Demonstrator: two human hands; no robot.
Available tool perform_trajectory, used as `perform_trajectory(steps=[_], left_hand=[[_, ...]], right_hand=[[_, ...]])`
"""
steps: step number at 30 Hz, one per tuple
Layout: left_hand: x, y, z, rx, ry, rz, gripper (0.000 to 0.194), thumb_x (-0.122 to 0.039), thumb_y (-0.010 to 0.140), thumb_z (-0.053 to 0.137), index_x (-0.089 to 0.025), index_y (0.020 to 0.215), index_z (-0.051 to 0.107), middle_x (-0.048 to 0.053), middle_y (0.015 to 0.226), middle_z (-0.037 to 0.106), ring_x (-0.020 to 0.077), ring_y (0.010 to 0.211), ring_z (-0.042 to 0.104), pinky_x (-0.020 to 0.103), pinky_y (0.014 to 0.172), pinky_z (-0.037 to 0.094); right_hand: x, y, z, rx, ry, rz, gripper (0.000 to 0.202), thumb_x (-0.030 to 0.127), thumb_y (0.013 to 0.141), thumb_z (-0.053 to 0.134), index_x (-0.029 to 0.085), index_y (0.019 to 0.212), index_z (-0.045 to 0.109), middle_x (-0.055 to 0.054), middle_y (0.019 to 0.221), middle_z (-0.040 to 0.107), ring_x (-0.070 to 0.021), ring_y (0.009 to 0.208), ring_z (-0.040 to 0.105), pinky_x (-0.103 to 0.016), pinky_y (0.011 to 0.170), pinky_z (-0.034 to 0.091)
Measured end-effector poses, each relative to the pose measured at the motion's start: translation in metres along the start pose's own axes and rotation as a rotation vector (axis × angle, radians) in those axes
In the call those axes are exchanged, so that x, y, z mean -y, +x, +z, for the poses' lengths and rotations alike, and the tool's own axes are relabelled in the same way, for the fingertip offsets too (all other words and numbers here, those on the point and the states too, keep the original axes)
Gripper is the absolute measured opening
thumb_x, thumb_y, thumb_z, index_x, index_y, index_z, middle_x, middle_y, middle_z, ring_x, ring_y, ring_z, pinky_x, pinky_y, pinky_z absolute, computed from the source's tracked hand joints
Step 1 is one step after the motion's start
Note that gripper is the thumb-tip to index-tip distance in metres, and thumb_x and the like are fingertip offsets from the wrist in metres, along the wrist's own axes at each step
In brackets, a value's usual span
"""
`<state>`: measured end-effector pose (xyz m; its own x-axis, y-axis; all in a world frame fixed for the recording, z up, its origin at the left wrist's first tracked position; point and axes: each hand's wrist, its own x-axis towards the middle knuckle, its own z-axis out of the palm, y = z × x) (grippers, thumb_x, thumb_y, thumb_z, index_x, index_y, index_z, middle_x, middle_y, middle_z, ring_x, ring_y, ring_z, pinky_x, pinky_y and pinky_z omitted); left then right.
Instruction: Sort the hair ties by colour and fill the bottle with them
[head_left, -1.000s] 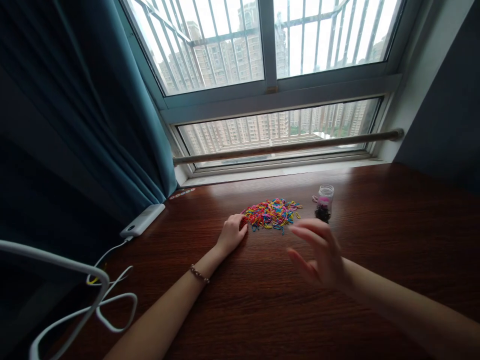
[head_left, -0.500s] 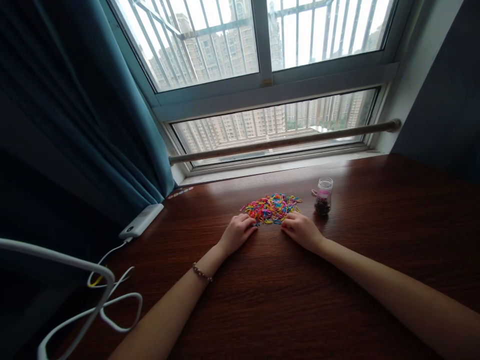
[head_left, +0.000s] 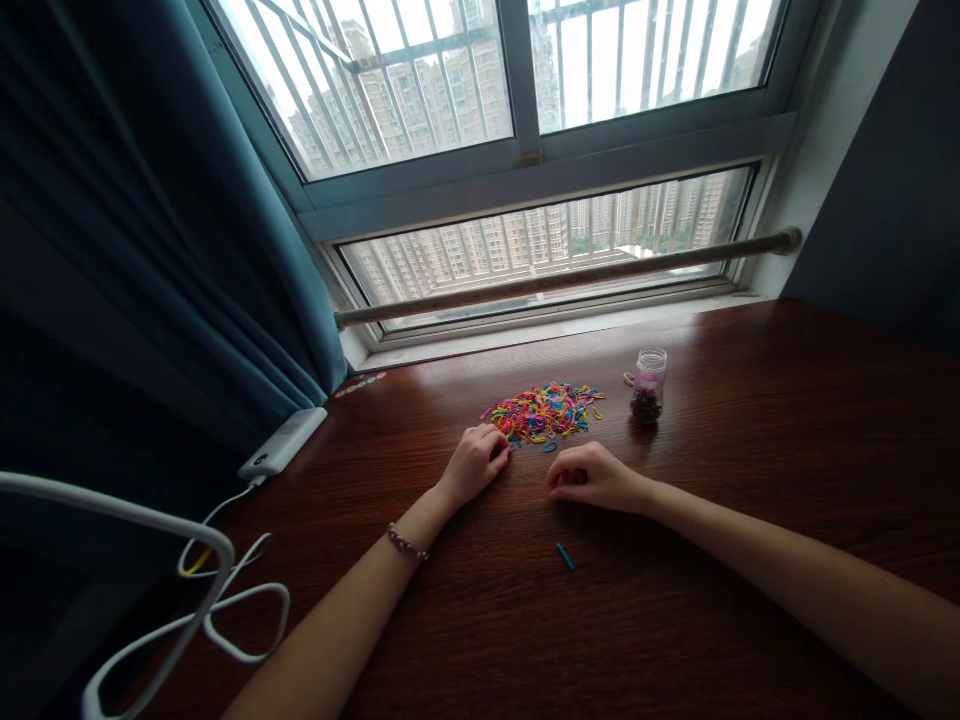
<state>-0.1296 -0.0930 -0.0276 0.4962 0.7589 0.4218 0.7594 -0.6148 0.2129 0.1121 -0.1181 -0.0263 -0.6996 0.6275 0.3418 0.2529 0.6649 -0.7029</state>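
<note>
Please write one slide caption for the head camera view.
Left hand beside a pile of colorful elastic bands, right hand close by, open clear jar at right.

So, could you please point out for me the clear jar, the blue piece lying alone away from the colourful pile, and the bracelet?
Clear jar point(head_left: 649, 384): head view, middle of its body.
Blue piece point(head_left: 565, 556): head view, middle of its length.
Bracelet point(head_left: 406, 543): head view, middle of its visible band.
</note>
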Motion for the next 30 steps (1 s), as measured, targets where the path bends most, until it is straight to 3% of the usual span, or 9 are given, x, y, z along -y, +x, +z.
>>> perform_trajectory(steps=[3, 6, 11, 14, 17, 21, 26, 28, 30], left_hand=[[-0.004, -0.001, -0.003, 0.019, -0.11, 0.021, 0.008, -0.017, 0.078, 0.051, -0.016, 0.073, 0.057, 0.004, 0.078, 0.059, 0.0156, 0.079, 0.053, 0.032, 0.079, 0.041], [-0.017, -0.003, -0.007, 0.096, -0.311, 0.084, 0.008, -0.019, 0.076, 0.053, -0.016, 0.072, 0.059, 0.004, 0.077, 0.06, 0.0138, 0.075, 0.054, 0.028, 0.074, 0.043], [-0.046, -0.005, -0.011, 0.251, -0.527, 0.221, 0.013, -0.025, 0.076, 0.057, -0.014, 0.075, 0.063, 0.006, 0.074, 0.062, 0.013, 0.07, 0.056, 0.024, 0.067, 0.046], [-0.042, -0.005, -0.009, 0.122, -0.399, 0.154, 0.015, -0.028, 0.079, 0.055, -0.014, 0.077, 0.063, 0.006, 0.076, 0.061, 0.0134, 0.07, 0.055, 0.026, 0.066, 0.046], [-0.024, -0.005, -0.005, -0.061, -0.14, 0.108, 0.015, -0.025, 0.081, 0.051, -0.017, 0.078, 0.064, 0.007, 0.087, 0.062, 0.0173, 0.085, 0.055, 0.034, 0.08, 0.044], [-0.007, -0.004, -0.001, -0.071, 0.068, 0.136, 0.016, -0.019, 0.082, 0.048, -0.021, 0.087, 0.064, 0.004, 0.105, 0.061, 0.0218, 0.106, 0.048, 0.042, 0.091, 0.037], [-0.007, -0.003, 0.003, -0.035, 0.088, 0.133, 0.022, -0.016, 0.083, 0.045, -0.02, 0.097, 0.062, 0.005, 0.104, 0.062, 0.0212, 0.106, 0.048, 0.043, 0.093, 0.035], [-0.008, -0.003, 0.003, -0.04, 0.078, 0.122, 0.022, -0.017, 0.084, 0.044, -0.019, 0.096, 0.062, 0.006, 0.101, 0.063, 0.0207, 0.104, 0.049, 0.043, 0.093, 0.036], [-0.008, -0.004, 0.004, -0.044, 0.071, 0.109, 0.021, -0.017, 0.083, 0.045, -0.019, 0.095, 0.062, 0.006, 0.099, 0.063, 0.0204, 0.102, 0.05, 0.043, 0.092, 0.036]], right_hand=[[-0.005, 0.0, -0.003, -0.143, -0.278, -0.087, 0.015, 0.024, 0.083, 0.051, 0.018, 0.084, 0.064, -0.006, 0.09, 0.064, -0.0156, 0.083, 0.054, -0.029, 0.076, 0.044], [-0.009, 0.0, -0.008, -0.116, -0.451, -0.163, 0.019, 0.023, 0.085, 0.047, 0.022, 0.093, 0.064, -0.005, 0.106, 0.06, -0.0187, 0.098, 0.048, -0.035, 0.088, 0.04], [-0.013, 0.001, -0.005, -0.065, -0.538, -0.152, 0.023, 0.023, 0.086, 0.045, 0.02, 0.102, 0.061, -0.005, 0.103, 0.061, -0.0197, 0.099, 0.047, -0.036, 0.088, 0.041], [-0.013, 0.001, -0.004, -0.055, -0.551, -0.143, 0.025, 0.022, 0.086, 0.044, 0.018, 0.104, 0.059, -0.007, 0.103, 0.06, -0.0197, 0.099, 0.047, -0.036, 0.087, 0.042], [-0.013, 0.001, -0.003, -0.053, -0.552, -0.147, 0.025, 0.021, 0.086, 0.043, 0.016, 0.105, 0.059, -0.009, 0.103, 0.058, -0.0204, 0.099, 0.047, -0.038, 0.088, 0.041], [-0.012, 0.0, -0.002, -0.092, -0.469, -0.164, 0.024, 0.017, 0.085, 0.043, 0.014, 0.103, 0.059, -0.012, 0.102, 0.056, -0.0205, 0.099, 0.047, -0.037, 0.088, 0.042], [-0.005, 0.0, -0.004, -0.226, -0.176, -0.144, 0.02, 0.021, 0.085, 0.047, 0.016, 0.095, 0.063, -0.011, 0.095, 0.06, -0.0187, 0.091, 0.053, -0.034, 0.082, 0.045], [0.001, -0.001, -0.006, -0.179, -0.018, -0.115, 0.022, 0.026, 0.085, 0.047, 0.015, 0.087, 0.066, -0.009, 0.088, 0.063, -0.0168, 0.084, 0.057, -0.03, 0.077, 0.046], [0.006, -0.002, -0.007, -0.035, 0.129, -0.094, 0.03, 0.031, 0.086, 0.045, 0.013, 0.08, 0.068, -0.008, 0.08, 0.065, -0.0152, 0.076, 0.059, -0.026, 0.072, 0.047]])
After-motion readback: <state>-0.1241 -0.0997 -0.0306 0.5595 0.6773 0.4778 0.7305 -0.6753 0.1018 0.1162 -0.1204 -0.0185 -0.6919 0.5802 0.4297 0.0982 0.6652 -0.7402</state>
